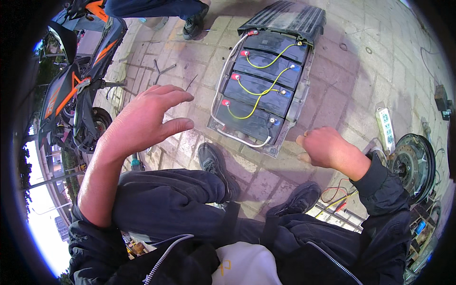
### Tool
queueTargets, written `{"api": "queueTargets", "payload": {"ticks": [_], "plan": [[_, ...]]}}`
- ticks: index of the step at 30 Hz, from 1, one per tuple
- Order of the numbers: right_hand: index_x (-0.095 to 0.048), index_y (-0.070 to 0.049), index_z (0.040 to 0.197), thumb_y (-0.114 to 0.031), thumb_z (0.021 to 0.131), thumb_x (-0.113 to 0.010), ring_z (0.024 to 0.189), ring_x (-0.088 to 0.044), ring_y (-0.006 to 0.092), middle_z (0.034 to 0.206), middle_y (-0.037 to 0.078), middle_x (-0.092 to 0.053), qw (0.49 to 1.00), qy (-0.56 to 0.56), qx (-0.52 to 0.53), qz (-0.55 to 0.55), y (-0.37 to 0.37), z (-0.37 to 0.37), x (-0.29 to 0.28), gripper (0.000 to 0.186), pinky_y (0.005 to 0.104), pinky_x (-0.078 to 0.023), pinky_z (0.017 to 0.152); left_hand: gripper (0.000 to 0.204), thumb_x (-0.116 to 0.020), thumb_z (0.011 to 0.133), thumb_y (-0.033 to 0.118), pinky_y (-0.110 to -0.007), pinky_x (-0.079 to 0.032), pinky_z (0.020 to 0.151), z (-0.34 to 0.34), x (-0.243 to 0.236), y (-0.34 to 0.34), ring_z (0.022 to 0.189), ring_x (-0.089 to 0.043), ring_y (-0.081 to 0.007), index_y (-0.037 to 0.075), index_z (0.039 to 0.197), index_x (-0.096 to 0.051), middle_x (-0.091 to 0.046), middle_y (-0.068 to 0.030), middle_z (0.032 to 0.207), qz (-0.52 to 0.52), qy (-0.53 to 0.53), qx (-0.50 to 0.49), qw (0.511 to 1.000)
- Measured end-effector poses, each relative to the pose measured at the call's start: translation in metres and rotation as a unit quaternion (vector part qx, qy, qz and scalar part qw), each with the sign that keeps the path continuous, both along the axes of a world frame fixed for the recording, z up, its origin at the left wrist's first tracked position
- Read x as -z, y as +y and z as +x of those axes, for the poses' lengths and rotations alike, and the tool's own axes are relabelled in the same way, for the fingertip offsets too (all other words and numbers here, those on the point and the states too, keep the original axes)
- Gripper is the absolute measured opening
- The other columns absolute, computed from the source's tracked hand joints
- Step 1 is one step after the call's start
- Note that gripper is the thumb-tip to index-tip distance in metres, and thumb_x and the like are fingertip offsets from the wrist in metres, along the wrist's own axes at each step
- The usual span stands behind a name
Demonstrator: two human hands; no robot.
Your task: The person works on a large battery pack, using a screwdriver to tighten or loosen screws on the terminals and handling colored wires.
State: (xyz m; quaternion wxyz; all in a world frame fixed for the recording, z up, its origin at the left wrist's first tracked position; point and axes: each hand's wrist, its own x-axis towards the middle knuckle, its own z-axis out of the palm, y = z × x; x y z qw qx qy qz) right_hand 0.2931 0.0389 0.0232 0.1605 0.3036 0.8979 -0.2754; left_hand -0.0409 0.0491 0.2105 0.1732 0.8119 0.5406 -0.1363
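Observation:
My left hand [151,116] hovers left of an open battery case, thumb and fingers apart, with nothing in it. To the right of the case's near corner, my right hand [327,148] is closed with its fingers curled; whatever it might hold is hidden. Several dark batteries [256,89] lie in a row in the case [295,111]. Yellow-green wires [244,117] link their red and blue terminals. A white cable [217,98] runs along the left side and across the near end. At the far end sits a black ribbed cover [285,18]. Neither hand touches the batteries.
An orange-and-black motorcycle [76,90] stands at the left. Another person's leg and shoe [194,23] are at the top. A power strip [385,129] and a wheel [412,166] are at the right. Test leads [339,206] lie near my right foot, on brick paving.

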Motion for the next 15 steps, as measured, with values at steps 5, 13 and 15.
{"api": "queueTargets", "payload": {"ticks": [5, 13, 15], "plan": [[-0.065, -0.004, 0.095, -0.035, 0.085, -0.071, 0.086, -0.068, 0.0382, 0.085, 0.017, -0.070, 1.000, 0.009, 0.002, 0.009, -0.0006, -0.0001, 0.0002, 0.034, 0.0472, -0.055, 0.072, 0.049, -0.074, 0.085, 0.031, -0.042, -0.044, 0.102, -0.0003, -0.0004, -0.0011, 0.119, -0.056, -0.0354, 0.002, 0.122, -0.062, -0.061, -0.0164, 0.125, 0.000, 0.001, -0.003, 1.000], [-0.063, -0.004, 0.096, -0.036, 0.084, -0.070, 0.087, -0.067, 0.0380, 0.088, 0.017, -0.068, 1.000, 0.002, -0.004, 0.000, 0.0013, -0.0019, 0.0031, 0.035, 0.0477, -0.053, 0.073, 0.049, -0.074, 0.085, 0.030, -0.042, -0.044, 0.102, 0.0014, -0.0030, -0.0024, 0.119, -0.056, -0.0354, 0.002, 0.122, -0.062, -0.061, -0.0160, 0.124, 0.002, -0.001, -0.006, 1.000], [-0.062, -0.004, 0.096, -0.037, 0.084, -0.070, 0.086, -0.066, 0.0380, 0.089, 0.017, -0.067, 1.000, 0.002, -0.004, 0.000, 0.0015, -0.0010, 0.0041, 0.037, 0.0478, -0.053, 0.073, 0.049, -0.074, 0.085, 0.030, -0.042, -0.043, 0.102, 0.0018, -0.0034, -0.0021, 0.119, -0.056, -0.0355, 0.002, 0.122, -0.062, -0.061, -0.0160, 0.124, 0.002, 0.001, -0.005, 1.000]]}}
